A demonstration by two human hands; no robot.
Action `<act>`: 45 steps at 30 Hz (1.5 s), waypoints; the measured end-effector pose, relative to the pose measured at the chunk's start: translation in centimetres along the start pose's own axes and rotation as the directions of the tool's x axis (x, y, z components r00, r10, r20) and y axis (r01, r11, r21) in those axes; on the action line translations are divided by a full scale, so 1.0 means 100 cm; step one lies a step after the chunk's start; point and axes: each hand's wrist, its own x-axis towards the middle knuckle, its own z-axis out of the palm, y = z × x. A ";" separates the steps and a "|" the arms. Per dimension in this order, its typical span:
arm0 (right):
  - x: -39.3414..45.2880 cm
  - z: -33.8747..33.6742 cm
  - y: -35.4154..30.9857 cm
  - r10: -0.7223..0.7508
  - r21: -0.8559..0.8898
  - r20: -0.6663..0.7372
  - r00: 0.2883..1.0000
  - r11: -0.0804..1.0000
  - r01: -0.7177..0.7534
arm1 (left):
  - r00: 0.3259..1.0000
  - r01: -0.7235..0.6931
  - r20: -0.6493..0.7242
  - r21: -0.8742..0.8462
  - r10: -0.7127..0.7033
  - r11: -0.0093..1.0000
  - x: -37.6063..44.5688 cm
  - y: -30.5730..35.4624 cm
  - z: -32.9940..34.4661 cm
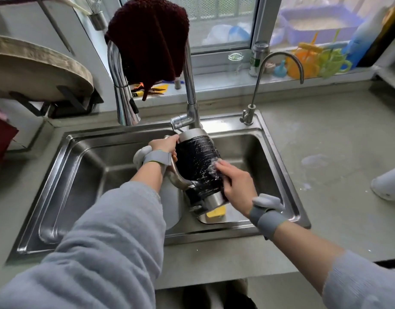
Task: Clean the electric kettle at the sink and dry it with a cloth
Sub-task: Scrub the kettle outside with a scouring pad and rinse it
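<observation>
Kettle: the black kettle [197, 161] with steel bands at both ends is held tilted over the sink [65, 175], mouth end toward the tap [190, 103], base end low near the front wall; its body is streaked with suds.
Left hand: the left hand [164, 144] grips the kettle near its rim, at the top of the curved handle [177, 178], fingers curled round the edge.
Right hand: the right hand [233, 182] lies on the kettle's lower side, fingers [222, 167] close together and bent against the wet black wall; whether something is held under them I cannot tell.
Sponge: a yellow sponge [216, 212] lies in the sink just below the kettle's base.
Cloth: a dark red cloth [149, 36] hangs over the tap's arch.
</observation>
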 end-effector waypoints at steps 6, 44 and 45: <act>0.049 -0.003 0.011 0.309 -0.050 0.010 0.951 0.950 -0.309 | 0.999 0.012 0.034 -0.031 -0.011 0.999 0.000 -0.003 0.002; 0.061 0.008 0.036 0.489 -0.074 0.319 0.812 0.867 -0.493 | 0.991 0.002 -0.131 -0.006 -0.003 1.000 0.030 -0.038 -0.037; 0.052 0.004 0.045 0.515 -0.071 0.400 0.758 0.842 -0.535 | 0.992 0.006 -0.123 -0.022 -0.009 1.000 0.028 -0.038 -0.036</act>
